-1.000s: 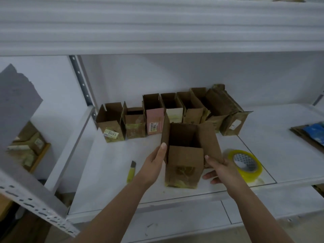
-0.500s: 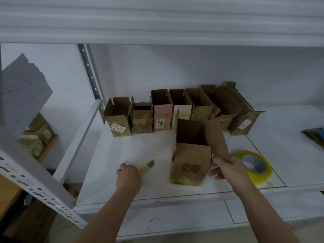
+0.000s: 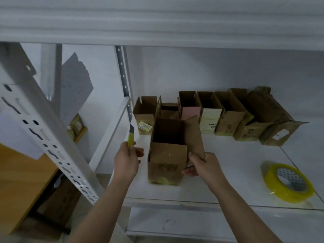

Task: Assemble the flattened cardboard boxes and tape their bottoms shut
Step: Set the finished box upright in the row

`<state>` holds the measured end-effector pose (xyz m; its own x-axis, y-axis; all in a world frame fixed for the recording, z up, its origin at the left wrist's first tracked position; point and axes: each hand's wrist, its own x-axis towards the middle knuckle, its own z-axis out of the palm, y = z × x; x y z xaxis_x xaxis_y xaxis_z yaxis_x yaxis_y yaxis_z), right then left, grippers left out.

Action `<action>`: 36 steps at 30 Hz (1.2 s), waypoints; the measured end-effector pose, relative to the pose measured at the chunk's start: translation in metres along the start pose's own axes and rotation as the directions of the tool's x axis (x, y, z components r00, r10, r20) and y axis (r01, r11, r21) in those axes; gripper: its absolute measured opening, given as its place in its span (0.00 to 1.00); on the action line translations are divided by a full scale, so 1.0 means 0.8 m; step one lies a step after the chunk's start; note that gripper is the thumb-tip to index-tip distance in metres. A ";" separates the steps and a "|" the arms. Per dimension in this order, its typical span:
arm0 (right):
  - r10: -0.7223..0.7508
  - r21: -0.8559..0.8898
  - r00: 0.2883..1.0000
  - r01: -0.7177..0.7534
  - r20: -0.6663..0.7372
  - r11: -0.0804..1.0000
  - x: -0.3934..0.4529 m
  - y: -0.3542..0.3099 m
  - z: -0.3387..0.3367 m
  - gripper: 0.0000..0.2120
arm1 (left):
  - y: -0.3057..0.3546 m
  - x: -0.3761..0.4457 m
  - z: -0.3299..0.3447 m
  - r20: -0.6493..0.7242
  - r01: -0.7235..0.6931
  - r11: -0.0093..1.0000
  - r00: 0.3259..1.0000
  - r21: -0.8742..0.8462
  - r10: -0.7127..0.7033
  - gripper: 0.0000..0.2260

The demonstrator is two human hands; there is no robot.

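Note:
An open brown cardboard box (image 3: 166, 162) stands upright on the white shelf (image 3: 236, 172), its top flaps up and yellowish tape along its bottom edge. My right hand (image 3: 203, 165) grips its right flap and side. My left hand (image 3: 127, 160) is raised just left of the box and grips a yellow utility knife (image 3: 131, 137), blade pointing up. A roll of yellow tape (image 3: 289, 184) lies flat on the shelf at the right.
Several assembled small boxes (image 3: 228, 118) stand in a row at the back of the shelf against the white wall. A perforated metal upright (image 3: 43, 137) slants across the left. An upper shelf (image 3: 157, 23) hangs overhead. Wooden furniture (image 3: 21, 181) sits lower left.
My left hand left the box, reached down to the knife on the shelf and lifted it, blade up. My right hand kept hold of the box. The view swung left.

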<state>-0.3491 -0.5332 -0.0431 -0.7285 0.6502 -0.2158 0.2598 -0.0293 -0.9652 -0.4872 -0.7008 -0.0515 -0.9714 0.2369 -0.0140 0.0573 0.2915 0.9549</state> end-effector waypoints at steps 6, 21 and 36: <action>-0.005 -0.032 0.994 0.009 0.109 0.999 0.015 -0.016 0.067 0.14 | 0.042 0.011 -0.036 -0.053 -0.126 0.991 0.991 -0.048 0.124 0.10; -0.056 -0.250 0.980 0.104 0.191 0.963 0.021 -0.041 0.075 0.27 | 0.088 0.021 -0.046 -0.087 -0.385 0.827 0.886 0.410 0.456 0.11; 0.127 0.099 0.937 -0.099 -0.326 0.990 -0.032 0.042 -0.079 0.11 | -0.001 -0.057 0.151 0.583 -0.423 0.771 0.808 0.477 0.082 0.15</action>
<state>-0.2816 -0.5034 -0.0609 -0.4429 0.8529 -0.2762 0.2663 -0.1690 -0.9489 -0.4152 -0.5998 -0.0871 -0.6459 0.7560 -0.1060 0.5643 0.5664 0.6006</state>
